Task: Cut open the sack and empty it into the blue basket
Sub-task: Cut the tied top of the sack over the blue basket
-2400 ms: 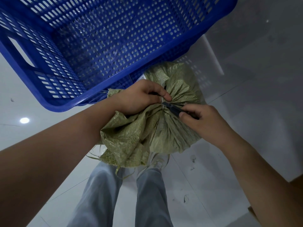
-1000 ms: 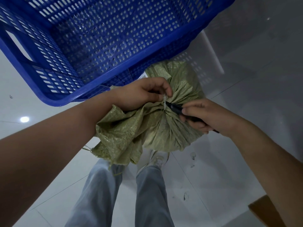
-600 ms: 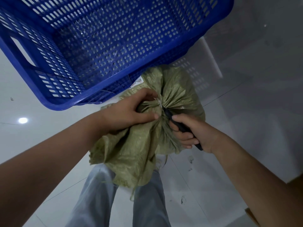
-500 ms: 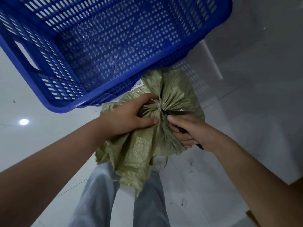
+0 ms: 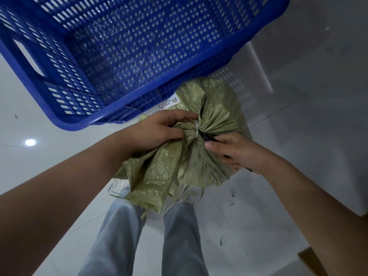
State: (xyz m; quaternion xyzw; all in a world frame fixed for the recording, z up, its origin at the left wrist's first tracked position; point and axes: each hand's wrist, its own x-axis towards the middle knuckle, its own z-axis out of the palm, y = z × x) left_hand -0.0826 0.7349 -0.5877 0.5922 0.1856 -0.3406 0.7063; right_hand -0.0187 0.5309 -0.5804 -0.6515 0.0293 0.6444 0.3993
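Nearest me, between my two arms, my left hand (image 5: 157,132) clamps the gathered neck of the green sack (image 5: 215,114), still cinched by a white tie (image 5: 196,129). My right hand (image 5: 237,152) is closed on a dark cutter (image 5: 209,138), mostly hidden by fingers. Farther, a label (image 5: 171,102) on the sack is too small to read. Beyond, touching it, the blue basket (image 5: 139,96) holds nothing I can see.
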